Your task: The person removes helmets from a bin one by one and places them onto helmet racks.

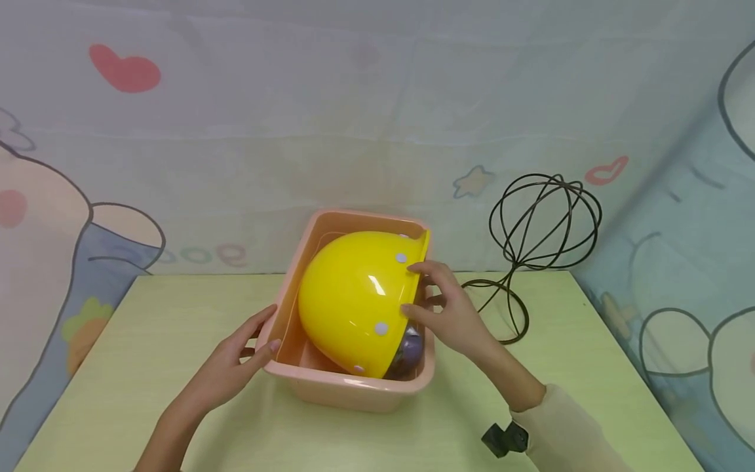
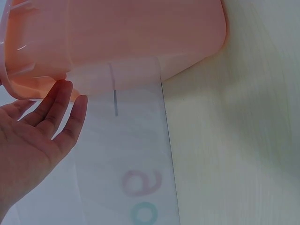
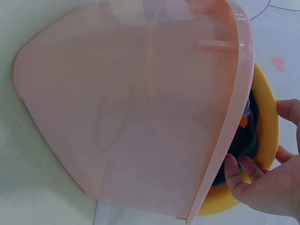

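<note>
A yellow helmet [image 1: 354,295] with pale dots lies tilted on its side in a pink plastic basin [image 1: 348,380], its opening facing right. My right hand [image 1: 451,311] grips the helmet's rim, thumb and fingers along its edge. In the right wrist view, fingers of the right hand [image 3: 269,180] reach over the yellow rim, and a dark lining [image 3: 246,136] shows inside it. My left hand [image 1: 227,367] holds the basin's left rim, with the thumb on the inner side. In the left wrist view, the left hand's fingers [image 2: 61,105] curl under that rim.
Right of the basin, a black wire stand [image 1: 513,262] with a round cage top and a ring base stands on the pale table [image 1: 194,328]. A printed cloth backdrop [image 1: 354,98] rises behind the table's far edge. A small black device [image 1: 504,439] sits at the right sleeve.
</note>
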A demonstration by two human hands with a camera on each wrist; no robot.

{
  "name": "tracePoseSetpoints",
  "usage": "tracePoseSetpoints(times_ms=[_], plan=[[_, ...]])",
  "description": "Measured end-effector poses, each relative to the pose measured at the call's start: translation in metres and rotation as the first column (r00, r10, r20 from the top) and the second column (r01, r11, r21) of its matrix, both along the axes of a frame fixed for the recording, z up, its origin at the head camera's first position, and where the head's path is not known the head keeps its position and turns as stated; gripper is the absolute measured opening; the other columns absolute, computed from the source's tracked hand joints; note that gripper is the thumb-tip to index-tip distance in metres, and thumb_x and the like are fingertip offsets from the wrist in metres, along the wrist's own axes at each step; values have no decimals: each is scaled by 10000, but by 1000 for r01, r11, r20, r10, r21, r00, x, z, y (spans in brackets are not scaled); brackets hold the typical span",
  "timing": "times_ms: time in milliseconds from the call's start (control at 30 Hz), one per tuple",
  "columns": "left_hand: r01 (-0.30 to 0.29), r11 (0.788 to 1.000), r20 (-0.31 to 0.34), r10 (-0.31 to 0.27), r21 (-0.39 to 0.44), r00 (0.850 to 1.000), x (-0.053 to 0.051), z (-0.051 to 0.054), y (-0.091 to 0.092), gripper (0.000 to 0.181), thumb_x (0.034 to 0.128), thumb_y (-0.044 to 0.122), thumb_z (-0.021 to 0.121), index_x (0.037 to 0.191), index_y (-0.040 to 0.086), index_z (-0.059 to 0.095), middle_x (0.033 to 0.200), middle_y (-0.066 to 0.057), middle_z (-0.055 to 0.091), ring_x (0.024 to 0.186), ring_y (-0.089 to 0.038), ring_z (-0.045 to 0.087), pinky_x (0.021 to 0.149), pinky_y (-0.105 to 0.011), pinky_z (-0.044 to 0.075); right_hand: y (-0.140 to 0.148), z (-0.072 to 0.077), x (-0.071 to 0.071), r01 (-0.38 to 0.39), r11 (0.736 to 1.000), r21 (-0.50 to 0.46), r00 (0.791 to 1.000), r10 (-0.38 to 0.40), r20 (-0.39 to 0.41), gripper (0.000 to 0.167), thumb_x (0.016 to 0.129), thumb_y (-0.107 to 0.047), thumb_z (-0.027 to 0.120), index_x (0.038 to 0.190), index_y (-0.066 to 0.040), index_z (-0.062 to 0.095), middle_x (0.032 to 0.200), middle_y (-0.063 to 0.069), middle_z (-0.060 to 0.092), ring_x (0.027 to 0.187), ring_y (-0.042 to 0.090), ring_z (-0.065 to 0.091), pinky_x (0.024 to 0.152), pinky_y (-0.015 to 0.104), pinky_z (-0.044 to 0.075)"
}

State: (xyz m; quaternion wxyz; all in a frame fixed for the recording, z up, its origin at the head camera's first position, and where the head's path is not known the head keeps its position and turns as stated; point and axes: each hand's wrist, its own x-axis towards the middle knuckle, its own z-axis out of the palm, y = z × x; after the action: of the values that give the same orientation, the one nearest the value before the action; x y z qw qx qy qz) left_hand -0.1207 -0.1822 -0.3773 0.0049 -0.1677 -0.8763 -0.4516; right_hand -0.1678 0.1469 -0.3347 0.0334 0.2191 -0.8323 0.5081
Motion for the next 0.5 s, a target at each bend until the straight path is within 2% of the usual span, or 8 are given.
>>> tracePoseSetpoints(times_ms=[100, 233, 367, 500], plan=[[0, 1000, -3, 0, 4, 1000, 0, -1, 0, 551, 932, 210, 539, 1409, 43, 320, 1268, -159, 483, 1076, -266, 490, 809, -316, 481, 0, 1, 1, 4, 1000, 4, 1000, -4, 18, 562, 807, -111, 690, 1299, -114, 417, 1258, 97, 409, 1038, 262, 453, 847, 411, 461], [-1, 1000, -3, 1, 8, 1000, 0, -1, 0, 549, 932, 205, 538, 1407, 37, 320, 1260, -161, 485, 1063, -267, 495, 805, -309, 482, 1, 7, 0, 49, 999, -3, 995, -49, 91, 674, 800, -173, 705, 1360, -131, 332, 1228, 67, 421, 1005, 248, 462, 838, 377, 464], [-1, 1000, 3, 1, 9, 1000, 1, -1, 1, 551, 934, 208, 535, 1409, 37, 316, 1265, -165, 480, 1065, -272, 494, 807, -309, 483, 1, 16, -2, 129, 990, -58, 974, -115, 194, 662, 795, -196, 710, 1342, -112, 348, 1169, 59, 469, 983, 233, 482, 834, 337, 472], [-2, 1000, 2, 2, 8, 1000, 1, 0, 0, 552, 935, 209, 533, 1412, 41, 313, 1271, -168, 475, 1066, -272, 496, 806, -310, 484, 0, 24, -1, 152, 981, -116, 948, -112, 296, 594, 802, -170, 699, 1299, -68, 391, 1086, 117, 506, 955, 245, 510, 819, 319, 485]])
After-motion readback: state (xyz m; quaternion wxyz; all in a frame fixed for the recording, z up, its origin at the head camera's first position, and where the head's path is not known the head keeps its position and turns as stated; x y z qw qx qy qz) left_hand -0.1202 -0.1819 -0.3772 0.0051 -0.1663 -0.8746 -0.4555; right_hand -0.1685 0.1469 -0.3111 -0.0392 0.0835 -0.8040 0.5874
